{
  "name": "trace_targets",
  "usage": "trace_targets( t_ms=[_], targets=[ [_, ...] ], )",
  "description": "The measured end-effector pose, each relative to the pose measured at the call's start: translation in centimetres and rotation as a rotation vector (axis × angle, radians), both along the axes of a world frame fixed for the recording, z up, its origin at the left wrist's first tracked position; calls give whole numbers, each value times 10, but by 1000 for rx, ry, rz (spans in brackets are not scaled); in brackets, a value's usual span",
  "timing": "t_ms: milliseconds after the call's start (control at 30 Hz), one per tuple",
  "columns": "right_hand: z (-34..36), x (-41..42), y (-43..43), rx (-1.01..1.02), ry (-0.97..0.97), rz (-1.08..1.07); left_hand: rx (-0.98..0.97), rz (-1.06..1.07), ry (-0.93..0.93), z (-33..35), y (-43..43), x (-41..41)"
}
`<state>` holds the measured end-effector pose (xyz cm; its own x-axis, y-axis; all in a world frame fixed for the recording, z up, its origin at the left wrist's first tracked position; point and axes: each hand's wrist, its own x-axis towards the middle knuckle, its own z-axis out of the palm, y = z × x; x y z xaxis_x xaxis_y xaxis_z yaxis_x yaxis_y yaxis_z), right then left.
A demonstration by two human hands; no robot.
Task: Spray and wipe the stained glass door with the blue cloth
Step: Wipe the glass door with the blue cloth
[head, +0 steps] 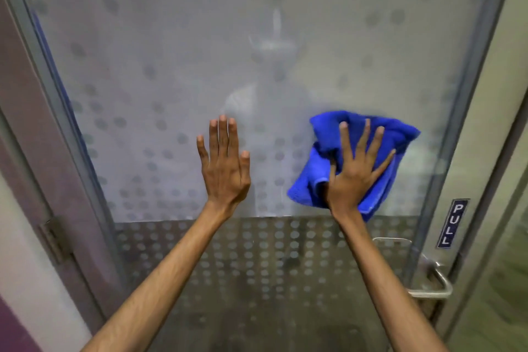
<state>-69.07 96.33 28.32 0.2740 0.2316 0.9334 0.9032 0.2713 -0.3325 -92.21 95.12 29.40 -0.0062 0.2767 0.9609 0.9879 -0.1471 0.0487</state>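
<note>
The glass door (171, 66) fills the view, frosted with a dotted pattern above and clearer glass with dots below. A bunched blue cloth (380, 134) lies against the frosted pane at the right of centre. My right hand (357, 168) presses flat on the cloth with fingers spread. My left hand (224, 163) rests flat on the bare glass to the left of the cloth, fingers extended and holding nothing. No spray bottle is in view.
A metal lever handle (434, 280) sits at the door's lower right, under a blue "PULL" label (453, 223). The grey metal frame (471, 111) borders the pane; a hinge (54, 240) shows on the left jamb. A faint reflection of a person shows in the glass.
</note>
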Motion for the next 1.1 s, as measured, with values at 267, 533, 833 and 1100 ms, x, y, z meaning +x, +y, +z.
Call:
trace_targets(
  t_ms=[267, 533, 833, 1100],
  targets=[
    [-51, 62, 0, -38, -319, 103, -68, 0, 25, 0, -5, -7],
    [-9, 4, -2, -61, -265, 98, -94, 29, -17, -1, -3, -2],
    [-29, 21, -10, -212, -210, 32, -221, -11, -14, -15, -21, -5],
    [-61, -4, -17, -191, -479, 157, -255, 0, 7, -12, -29, 4]
  ],
)
